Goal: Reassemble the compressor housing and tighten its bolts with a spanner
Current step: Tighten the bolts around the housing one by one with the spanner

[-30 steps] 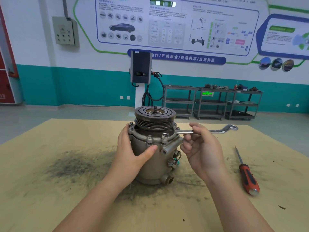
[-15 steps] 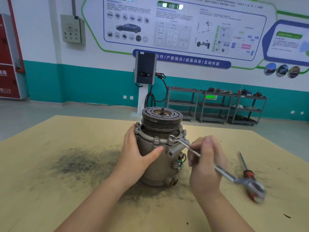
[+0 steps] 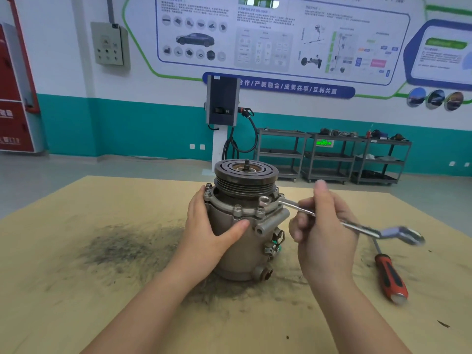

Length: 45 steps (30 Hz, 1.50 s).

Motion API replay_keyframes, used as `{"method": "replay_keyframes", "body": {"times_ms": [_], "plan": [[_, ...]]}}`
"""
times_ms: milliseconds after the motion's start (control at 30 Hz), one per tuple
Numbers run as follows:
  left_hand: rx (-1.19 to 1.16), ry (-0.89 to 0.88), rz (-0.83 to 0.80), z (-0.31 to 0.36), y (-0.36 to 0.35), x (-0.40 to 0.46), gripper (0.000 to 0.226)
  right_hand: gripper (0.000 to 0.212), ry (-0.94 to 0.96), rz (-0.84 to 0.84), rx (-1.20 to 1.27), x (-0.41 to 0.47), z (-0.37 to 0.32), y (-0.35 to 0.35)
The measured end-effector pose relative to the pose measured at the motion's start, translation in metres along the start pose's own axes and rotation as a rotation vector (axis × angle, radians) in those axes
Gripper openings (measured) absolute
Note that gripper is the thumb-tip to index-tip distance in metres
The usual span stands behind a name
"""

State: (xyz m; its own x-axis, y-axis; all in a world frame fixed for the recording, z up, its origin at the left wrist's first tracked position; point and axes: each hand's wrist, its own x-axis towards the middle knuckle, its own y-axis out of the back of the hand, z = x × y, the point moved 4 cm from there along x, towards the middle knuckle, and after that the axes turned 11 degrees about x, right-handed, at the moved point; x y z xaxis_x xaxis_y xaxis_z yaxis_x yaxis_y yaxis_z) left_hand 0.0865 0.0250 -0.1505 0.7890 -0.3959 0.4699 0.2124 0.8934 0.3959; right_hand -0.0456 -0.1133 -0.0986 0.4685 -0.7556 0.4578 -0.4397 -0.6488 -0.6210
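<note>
Sooty tan bench [image 3: 76, 290], teal-banded workshop wall [image 3: 127, 129] behind.

My left hand [image 3: 209, 226] wraps the left side of the compressor housing [image 3: 237, 241], thumb stretched rightward across its near face, fingers curled round the far side. My right hand [image 3: 321, 233] sits just right of it, fingers curled in a grip on the spanner [image 3: 357, 227] shaft, one finger raised. Both forearms reach in from the near edge.
</note>
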Motion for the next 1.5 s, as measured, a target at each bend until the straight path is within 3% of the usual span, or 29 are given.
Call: {"method": "replay_keyframes", "body": {"times_ms": [100, 333, 533, 633, 1000, 1133, 1200, 1333, 1400, 1500], "plan": [[-0.006, -0.004, -0.003, 0.001, 0.0, 0.0, 0.115, 0.045, -0.188, 0.006, 0.109, 0.008, 0.01, 0.003], [-0.011, 0.003, -0.03, 0.001, 0.001, 0.001, 0.126, 0.031, -0.327, -0.207, 0.075, 0.03, 0.005, 0.0], [0.021, -0.013, -0.018, -0.002, -0.001, 0.005, 0.127, 0.028, -0.441, -0.258, 0.016, 0.046, 0.008, 0.0], [0.024, -0.013, -0.012, -0.004, -0.002, 0.005, 0.124, 0.022, -0.331, -0.267, -0.028, 0.038, 0.006, 0.007], [0.027, -0.027, 0.029, -0.004, -0.003, 0.004, 0.124, 0.014, 0.382, -0.468, -0.736, -0.023, -0.032, -0.01], [-0.037, -0.045, 0.026, -0.006, -0.002, 0.007, 0.1, 0.02, 0.397, -0.455, -0.853, -0.032, -0.03, -0.019], [-0.077, -0.029, 0.022, -0.009, 0.001, 0.011, 0.089, 0.014, 0.352, -0.391, -0.744, -0.029, -0.036, -0.019], [-0.241, 0.02, -0.051, -0.023, 0.014, 0.019, 0.109, 0.022, 0.055, -0.184, -0.372, 0.004, -0.045, -0.002], [-0.266, 0.048, -0.003, -0.034, 0.028, 0.023, 0.113, 0.011, -0.144, -0.13, -0.174, 0.018, -0.038, 0.006], [-0.286, 0.111, 0.042, -0.043, 0.045, 0.025, 0.094, 0.011, -0.307, -0.093, 0.031, 0.019, -0.024, 0.01]]}}
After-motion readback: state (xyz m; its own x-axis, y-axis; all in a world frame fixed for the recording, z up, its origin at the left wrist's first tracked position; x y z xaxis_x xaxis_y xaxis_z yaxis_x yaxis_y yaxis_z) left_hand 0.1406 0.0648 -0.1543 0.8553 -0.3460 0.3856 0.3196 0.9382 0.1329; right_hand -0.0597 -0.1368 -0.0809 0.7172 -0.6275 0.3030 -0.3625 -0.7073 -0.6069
